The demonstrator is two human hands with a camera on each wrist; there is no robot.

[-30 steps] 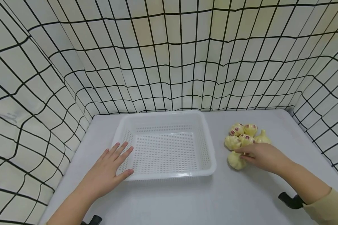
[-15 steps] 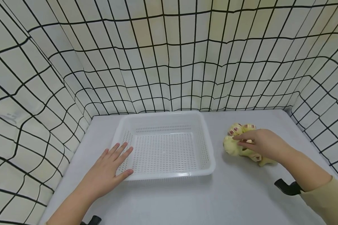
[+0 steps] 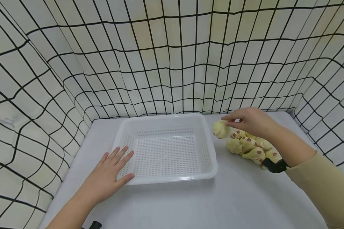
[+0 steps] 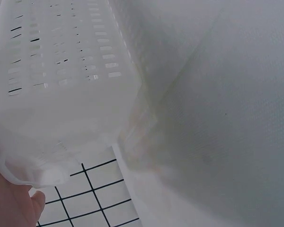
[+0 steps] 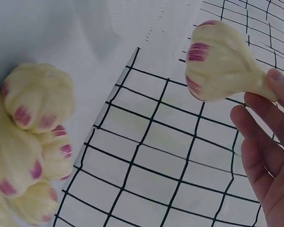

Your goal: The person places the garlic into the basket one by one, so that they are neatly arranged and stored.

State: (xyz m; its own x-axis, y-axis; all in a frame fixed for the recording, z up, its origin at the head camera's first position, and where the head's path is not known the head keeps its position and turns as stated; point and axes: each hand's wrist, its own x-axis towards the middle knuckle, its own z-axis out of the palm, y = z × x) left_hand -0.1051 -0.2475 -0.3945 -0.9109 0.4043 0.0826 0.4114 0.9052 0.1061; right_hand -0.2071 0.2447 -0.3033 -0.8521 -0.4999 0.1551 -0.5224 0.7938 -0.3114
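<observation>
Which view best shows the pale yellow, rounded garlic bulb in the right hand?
Right wrist: the garlic bulb appears large, mostly uncovered. The head view shows it smaller; the left wrist view doesn't show it.

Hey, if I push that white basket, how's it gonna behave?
The basket would probably slide rather than tip, since it's wide and low. It's likely light for its size, with holes across its floor and sides. It seems fairly stiff, judging by its crisp rectangular shape.

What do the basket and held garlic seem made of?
Basket: likely plastic, glossy white; rim highlights, regular slots.
Held garlic: perhaps plastic or foam, satin; smooth surface, streaky purple patches that look painted. Which one, the look leaves open.
</observation>
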